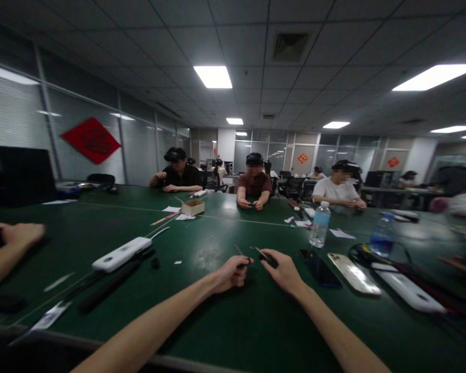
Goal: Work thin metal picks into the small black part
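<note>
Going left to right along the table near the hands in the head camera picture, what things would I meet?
White power strip → left hand → right hand → black phone → gold phone → second white power strip

A black smartphone [319, 268] and a gold smartphone [353, 273] lie on the green table [256, 321] near a water bottle [319, 224].

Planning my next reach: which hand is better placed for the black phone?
Probably your right hand: the phone lies just beside it, while your left hand is farther away. Both hands seem to be pinching small dark pieces, so either would need to free up first.
</note>
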A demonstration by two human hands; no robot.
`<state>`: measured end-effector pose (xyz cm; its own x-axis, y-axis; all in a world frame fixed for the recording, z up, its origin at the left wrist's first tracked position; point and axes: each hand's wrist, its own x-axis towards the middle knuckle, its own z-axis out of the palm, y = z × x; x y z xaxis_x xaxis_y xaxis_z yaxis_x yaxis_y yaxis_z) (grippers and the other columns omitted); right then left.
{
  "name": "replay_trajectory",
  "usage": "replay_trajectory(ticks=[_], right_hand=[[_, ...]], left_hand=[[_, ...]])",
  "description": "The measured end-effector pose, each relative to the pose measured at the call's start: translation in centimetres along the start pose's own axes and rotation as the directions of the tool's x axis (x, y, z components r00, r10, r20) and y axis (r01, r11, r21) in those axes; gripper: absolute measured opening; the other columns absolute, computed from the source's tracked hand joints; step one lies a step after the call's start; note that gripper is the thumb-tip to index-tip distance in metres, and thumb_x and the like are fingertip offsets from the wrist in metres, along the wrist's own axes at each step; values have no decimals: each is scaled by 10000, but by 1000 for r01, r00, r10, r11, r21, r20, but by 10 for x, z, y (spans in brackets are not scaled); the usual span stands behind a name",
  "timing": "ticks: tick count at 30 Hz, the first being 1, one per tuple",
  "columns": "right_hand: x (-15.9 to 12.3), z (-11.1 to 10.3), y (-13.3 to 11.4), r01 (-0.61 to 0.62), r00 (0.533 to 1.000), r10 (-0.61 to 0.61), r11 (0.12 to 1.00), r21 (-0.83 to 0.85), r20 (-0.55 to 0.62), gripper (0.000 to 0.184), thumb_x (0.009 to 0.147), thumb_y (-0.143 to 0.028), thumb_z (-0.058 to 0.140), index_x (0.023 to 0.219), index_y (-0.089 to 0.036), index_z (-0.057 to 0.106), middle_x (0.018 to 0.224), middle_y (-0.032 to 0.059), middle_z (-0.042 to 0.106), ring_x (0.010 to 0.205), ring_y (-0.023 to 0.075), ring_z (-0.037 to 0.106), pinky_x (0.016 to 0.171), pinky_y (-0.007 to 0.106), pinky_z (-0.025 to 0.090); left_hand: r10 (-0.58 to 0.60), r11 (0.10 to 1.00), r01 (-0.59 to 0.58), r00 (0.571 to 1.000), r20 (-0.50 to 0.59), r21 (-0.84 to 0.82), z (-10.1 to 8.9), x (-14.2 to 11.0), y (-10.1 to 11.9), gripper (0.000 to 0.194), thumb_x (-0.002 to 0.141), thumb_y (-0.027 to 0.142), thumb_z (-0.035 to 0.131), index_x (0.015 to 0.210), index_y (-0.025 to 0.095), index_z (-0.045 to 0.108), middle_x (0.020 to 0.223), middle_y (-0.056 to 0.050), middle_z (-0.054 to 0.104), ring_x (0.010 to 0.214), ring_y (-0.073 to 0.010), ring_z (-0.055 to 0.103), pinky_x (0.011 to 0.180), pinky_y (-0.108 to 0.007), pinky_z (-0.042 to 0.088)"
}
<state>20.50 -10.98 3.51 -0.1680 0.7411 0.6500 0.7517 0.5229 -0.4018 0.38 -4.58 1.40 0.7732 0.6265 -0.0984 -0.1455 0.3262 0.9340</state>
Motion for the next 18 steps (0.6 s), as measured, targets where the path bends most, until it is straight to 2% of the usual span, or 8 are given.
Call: replay_trajectory(ticks=[5, 7, 18], right_hand=[[-2, 15, -15, 121, 991, -122, 992, 26, 55, 219, 833, -221, 515, 1037, -231, 593, 974, 32, 627, 895, 166, 580, 801, 284, 447], [-4, 17, -19, 148, 987, -149, 989, 20, 60, 214, 835, -212, 514, 1033, -234, 591, 980, 35, 613, 896, 163, 574, 790, 277, 450], [-5, 20, -17, 154, 987, -150, 986, -69, 61, 209, 820, -220, 542, 1022, -246, 594, 959, 37, 582, 832, 154, 575, 731, 257, 463]], left_hand=[[-16, 1000, 18, 994, 110, -19, 2, 2, -5, 90, 716, 244, 484, 772, 202, 428, 493, 100, 204, 393, -50, 140, 416, -207, 148], [-24, 999, 26, 993, 117, -20, 0, 3, -7, 98, 704, 231, 470, 704, 202, 377, 483, 97, 203, 390, -52, 144, 414, -210, 148], [-53, 996, 66, 982, 179, -65, -2, 0, -5, 73, 657, 184, 433, 712, 196, 386, 482, 88, 223, 396, -58, 141, 429, -213, 169]])
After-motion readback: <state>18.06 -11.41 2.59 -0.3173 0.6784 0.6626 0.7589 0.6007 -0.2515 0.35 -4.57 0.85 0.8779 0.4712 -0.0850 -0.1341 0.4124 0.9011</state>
